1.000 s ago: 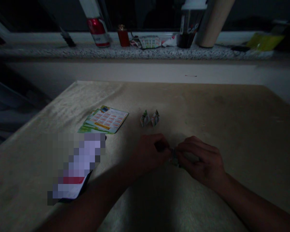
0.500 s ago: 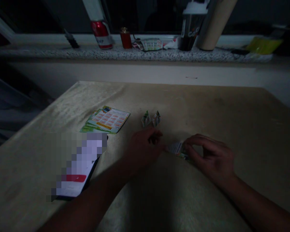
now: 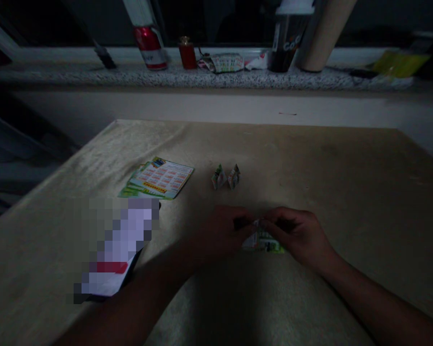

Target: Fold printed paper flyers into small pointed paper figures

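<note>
A small printed paper card [image 3: 269, 244], green and white with a fold in it, is held low over the table between both hands. My left hand [image 3: 231, 227] pinches its upper edge near the middle, thumb and fingers pressed together. From the other side my right hand [image 3: 298, 233] pinches the same edge, its fingertips almost meeting those of the left. The fingers cover the card's top part. Just beyond the hands stand two small folded paper shapes [image 3: 226, 178], side by side with pointed tips.
Left of the folded shapes lies a stack of printed cards [image 3: 162, 178]. A phone with a lit, blurred screen [image 3: 119, 250] rests beside my left forearm. On the granite sill [image 3: 130, 78] stand a red can [image 3: 150, 47], a small red bottle [image 3: 187, 54] and a dark lidded cup [image 3: 288, 41].
My right hand has moved left toward the left hand, and the fingertips now nearly meet at the card's upper edge. The card has turned to show more of its green side.
</note>
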{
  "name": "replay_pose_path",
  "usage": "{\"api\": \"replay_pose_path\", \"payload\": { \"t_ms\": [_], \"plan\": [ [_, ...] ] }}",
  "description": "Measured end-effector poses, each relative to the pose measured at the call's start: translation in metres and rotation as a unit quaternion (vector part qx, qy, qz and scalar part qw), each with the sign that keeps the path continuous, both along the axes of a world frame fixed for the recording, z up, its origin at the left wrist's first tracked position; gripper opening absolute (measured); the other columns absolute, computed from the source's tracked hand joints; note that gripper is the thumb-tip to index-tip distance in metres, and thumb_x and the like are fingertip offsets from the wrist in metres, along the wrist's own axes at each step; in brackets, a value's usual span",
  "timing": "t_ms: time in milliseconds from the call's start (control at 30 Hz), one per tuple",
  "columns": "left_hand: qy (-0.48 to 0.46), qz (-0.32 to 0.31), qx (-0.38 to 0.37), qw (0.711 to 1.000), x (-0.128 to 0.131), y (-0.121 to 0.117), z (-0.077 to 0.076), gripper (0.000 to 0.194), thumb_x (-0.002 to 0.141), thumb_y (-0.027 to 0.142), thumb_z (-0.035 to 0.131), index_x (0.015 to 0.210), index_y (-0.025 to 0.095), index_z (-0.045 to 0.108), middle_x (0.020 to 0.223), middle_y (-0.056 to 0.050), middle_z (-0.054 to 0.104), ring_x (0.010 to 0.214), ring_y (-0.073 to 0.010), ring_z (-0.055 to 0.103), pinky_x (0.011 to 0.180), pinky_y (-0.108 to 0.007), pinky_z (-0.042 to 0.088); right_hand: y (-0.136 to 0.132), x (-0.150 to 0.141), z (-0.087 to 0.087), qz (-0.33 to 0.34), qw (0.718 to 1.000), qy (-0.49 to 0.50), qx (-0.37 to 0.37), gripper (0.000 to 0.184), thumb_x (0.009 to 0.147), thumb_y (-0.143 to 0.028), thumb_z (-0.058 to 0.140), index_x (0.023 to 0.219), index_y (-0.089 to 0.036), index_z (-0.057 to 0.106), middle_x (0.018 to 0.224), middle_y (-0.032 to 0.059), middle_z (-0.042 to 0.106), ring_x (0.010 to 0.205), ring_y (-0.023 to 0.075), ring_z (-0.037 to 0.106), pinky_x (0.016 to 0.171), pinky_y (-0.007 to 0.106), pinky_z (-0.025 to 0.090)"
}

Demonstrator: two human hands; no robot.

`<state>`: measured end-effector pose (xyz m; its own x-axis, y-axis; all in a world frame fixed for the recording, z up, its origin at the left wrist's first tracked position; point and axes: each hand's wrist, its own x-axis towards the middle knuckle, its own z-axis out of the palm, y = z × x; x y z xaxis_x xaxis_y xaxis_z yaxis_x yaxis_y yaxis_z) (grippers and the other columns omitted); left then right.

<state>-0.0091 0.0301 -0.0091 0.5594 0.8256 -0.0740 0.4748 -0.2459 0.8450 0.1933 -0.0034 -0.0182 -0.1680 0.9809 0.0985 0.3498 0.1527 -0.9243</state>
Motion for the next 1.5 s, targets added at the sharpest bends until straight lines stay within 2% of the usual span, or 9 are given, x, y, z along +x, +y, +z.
{"api": "replay_pose_path", "payload": {
  "t_ms": [133,300,500,667,867,1067,1233,1333,1500],
  "plan": [
    [0.102,-0.006,0.088,0.991,-0.003,-0.001,0.000,0.016,0.086,0.027,0.069,0.100,0.020,0.066,0.078,0.000,0.072,0.070,-0.0179,0.066,0.061,-0.026,0.043,0.006,0.002,-0.008,0.012,0.992,-0.099,0.076,0.013,0.088,-0.022,0.068,0.076,-0.019,0.070,0.071,0.0031,0.068,0.068,0.0183,0.062,0.063,0.031,0.051],
    [0.229,-0.104,0.206,0.946,-0.006,-0.001,0.004,0.017,0.095,0.031,0.061,0.106,0.021,0.068,0.089,-0.005,0.073,0.081,-0.0247,0.068,0.071,-0.034,0.046,0.008,0.006,-0.010,0.052,0.967,-0.195,0.154,0.006,0.088,-0.016,0.072,0.093,-0.019,0.072,0.084,0.0046,0.072,0.085,0.0225,0.064,0.080,0.038,0.047],
    [0.224,-0.150,0.268,0.925,-0.009,0.000,0.006,0.019,0.098,0.028,0.057,0.108,0.020,0.071,0.092,-0.006,0.066,0.086,-0.0229,0.061,0.078,-0.035,0.046,0.008,0.013,-0.010,0.093,0.948,-0.225,0.207,0.006,0.089,-0.018,0.073,0.095,-0.020,0.074,0.096,0.0053,0.073,0.096,0.0240,0.064,0.088,0.040,0.044],
    [0.202,-0.157,0.267,0.929,-0.015,0.002,0.005,0.020,0.096,0.028,0.061,0.112,0.022,0.072,0.096,-0.006,0.062,0.091,-0.0224,0.058,0.080,-0.034,0.045,0.007,0.017,-0.008,0.120,0.938,-0.259,0.197,0.011,0.093,-0.019,0.070,0.101,-0.021,0.075,0.104,0.0063,0.072,0.103,0.0254,0.063,0.093,0.043,0.043],
    [0.154,-0.192,0.226,0.943,-0.024,0.007,0.008,0.008,0.092,0.021,0.068,0.095,0.019,0.075,0.096,-0.003,0.063,0.093,-0.0189,0.059,0.084,-0.032,0.044,0.002,0.027,-0.001,0.174,0.926,-0.289,0.167,0.023,0.094,-0.025,0.068,0.117,-0.025,0.071,0.120,0.0067,0.067,0.116,0.0272,0.058,0.101,0.045,0.041],
    [0.140,-0.191,0.191,0.953,-0.036,0.012,0.006,0.009,0.089,0.021,0.073,0.096,0.023,0.077,0.099,-0.002,0.062,0.094,-0.0178,0.059,0.086,-0.032,0.044,0.000,0.035,0.007,0.208,0.917,-0.308,0.146,0.033,0.097,-0.022,0.062,0.129,-0.027,0.064,0.131,0.0075,0.062,0.125,0.0280,0.053,0.106,0.047,0.039],
    [0.141,-0.200,0.208,0.947,-0.032,0.005,0.012,0.011,0.092,0.014,0.066,0.095,0.020,0.075,0.111,-0.004,0.064,0.106,-0.0199,0.058,0.096,-0.034,0.043,-0.002,0.034,0.009,0.219,0.914,-0.290,0.182,0.030,0.098,-0.019,0.059,0.126,-0.026,0.068,0.132,0.0063,0.064,0.126,0.0278,0.052,0.107,0.047,0.038],
    [0.143,-0.230,0.214,0.938,-0.027,-0.004,0.017,0.022,0.095,0.008,0.058,0.108,0.020,0.071,0.113,-0.004,0.067,0.108,-0.0194,0.059,0.101,-0.035,0.041,-0.005,0.029,0.012,0.258,0.914,-0.266,0.167,0.038,0.099,-0.008,0.052,0.128,-0.027,0.067,0.118,0.0035,0.070,0.114,0.0231,0.058,0.105,0.043,0.041],
    [0.142,-0.228,0.193,0.944,-0.025,-0.006,0.018,0.015,0.093,0.017,0.065,0.106,0.020,0.072,0.109,-0.002,0.068,0.105,-0.0198,0.060,0.102,-0.036,0.040,-0.008,0.025,0.017,0.261,0.920,-0.252,0.149,0.038,0.097,-0.011,0.057,0.130,-0.027,0.065,0.115,0.0028,0.070,0.111,0.0228,0.059,0.104,0.042,0.042]
  ]
}}
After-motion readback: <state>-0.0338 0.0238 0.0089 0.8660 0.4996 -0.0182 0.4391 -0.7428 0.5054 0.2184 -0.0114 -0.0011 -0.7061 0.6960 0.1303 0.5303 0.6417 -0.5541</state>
